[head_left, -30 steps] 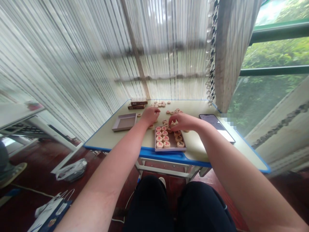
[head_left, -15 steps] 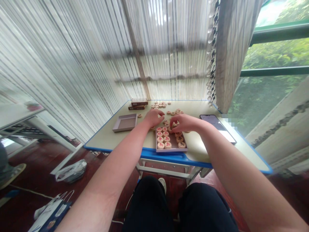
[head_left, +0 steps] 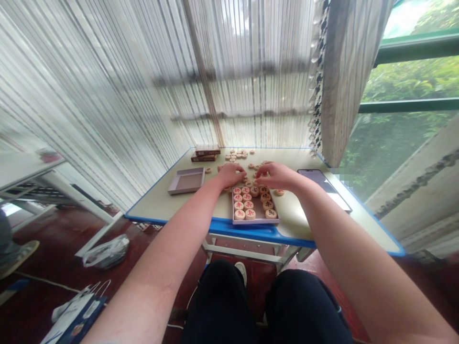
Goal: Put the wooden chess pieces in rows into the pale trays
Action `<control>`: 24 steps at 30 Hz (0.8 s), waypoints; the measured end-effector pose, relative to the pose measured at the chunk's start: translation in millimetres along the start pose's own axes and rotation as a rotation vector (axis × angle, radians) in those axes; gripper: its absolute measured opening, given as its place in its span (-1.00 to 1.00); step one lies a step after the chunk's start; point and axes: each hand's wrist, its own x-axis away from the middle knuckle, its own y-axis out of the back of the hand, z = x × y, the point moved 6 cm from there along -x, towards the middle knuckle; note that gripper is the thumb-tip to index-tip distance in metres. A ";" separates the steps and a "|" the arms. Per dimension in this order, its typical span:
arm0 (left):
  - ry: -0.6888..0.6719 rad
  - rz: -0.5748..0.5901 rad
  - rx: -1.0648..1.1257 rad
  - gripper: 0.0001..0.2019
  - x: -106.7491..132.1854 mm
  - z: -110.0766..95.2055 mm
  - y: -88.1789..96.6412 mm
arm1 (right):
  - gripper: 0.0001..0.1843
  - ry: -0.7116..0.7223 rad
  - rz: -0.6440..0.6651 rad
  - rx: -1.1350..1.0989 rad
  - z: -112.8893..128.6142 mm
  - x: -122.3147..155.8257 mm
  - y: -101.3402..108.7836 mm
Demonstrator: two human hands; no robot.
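Observation:
A shallow pale tray [head_left: 255, 220] near the table's front edge holds several round wooden chess discs [head_left: 248, 204] with red and dark characters. My left hand [head_left: 229, 174] hovers just behind the tray's far left corner, fingers curled over loose discs. My right hand [head_left: 276, 175] is behind the tray's far right corner, fingers bent down toward loose discs [head_left: 256, 167]. What either hand's fingertips pinch is hidden.
An empty tray lid [head_left: 186, 181] lies left on the blue-edged table [head_left: 161, 205]. Two dark flat boxes [head_left: 205, 153] and more loose discs [head_left: 237, 154] sit at the back. A phone [head_left: 322, 187] lies right. Curtains hang behind; bags lie on the floor.
My right hand has lifted off the tray and moved back toward the loose discs. My left hand has shifted slightly right. More discs show in the tray's far row.

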 end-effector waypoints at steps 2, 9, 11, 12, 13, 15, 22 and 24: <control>-0.010 0.015 -0.018 -0.77 0.0 1.1 -0.8 | -0.78 -0.031 -0.020 0.009 -6.6 -2.3 -0.9; -0.036 0.067 0.015 -0.73 -1.3 5.3 -4.9 | -0.71 -0.077 -0.111 0.053 -24.3 -7.2 0.3; -0.020 0.056 0.025 -0.71 -1.9 7.7 -4.6 | -0.70 -0.089 -0.123 0.048 -24.7 -6.7 1.1; -0.016 0.052 0.034 -0.70 -2.4 9.0 -4.6 | -0.71 -0.081 -0.116 0.038 -23.2 -6.2 0.7; -0.014 0.048 0.044 -0.69 -3.1 10.4 -4.8 | -0.71 -0.060 -0.098 0.027 -20.4 -5.7 -0.5; -0.021 0.043 0.062 -0.70 -4.5 13.0 -5.5 | -0.72 0.011 -0.024 -0.004 -11.8 -4.2 -5.5; -0.023 0.005 0.059 -0.72 -6.3 16.9 -5.1 | -0.72 0.123 0.138 -0.016 6.8 0.5 -16.4; -0.026 0.007 0.065 -0.73 -5.8 15.8 -4.7 | -0.75 0.125 0.128 -0.017 7.9 0.1 -14.9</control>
